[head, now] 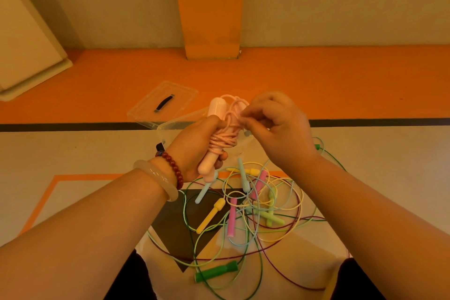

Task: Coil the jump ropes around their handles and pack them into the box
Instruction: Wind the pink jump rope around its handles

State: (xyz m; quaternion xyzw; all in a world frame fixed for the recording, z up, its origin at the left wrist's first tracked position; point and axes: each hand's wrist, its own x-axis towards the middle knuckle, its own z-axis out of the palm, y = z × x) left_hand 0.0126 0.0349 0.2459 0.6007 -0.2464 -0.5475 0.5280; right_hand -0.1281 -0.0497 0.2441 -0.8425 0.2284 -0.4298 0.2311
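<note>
pink cord (227, 129) is wound round the pink handles (215, 109), and the left hand (194, 151) clenches this bundle about its middle, thumb along the side. the bundle's long axis stands nearly upright in view, its top leaning away from the person and its lower end poking out below the palm. the right hand (280, 129) sits just to the right of the coil, its fingertips (244, 118) pinching the last loose loops near the top (the very end of the cord is hidden among them).

the clear box (162, 129) lies on the floor (365, 165) directly beyond and beneath the bundle, largely masked by both hands. the left hand is the nearer 1 to its rim, so i judge a short forward drop from that hand would land the bundle inside once the end is tucked. its lid (185, 95) rests further back and left, apart from the box and out of the path.

nearer the person, the loose ropes (287, 202) sprawl in a tangle, well below the hands, with open room above them.
</note>
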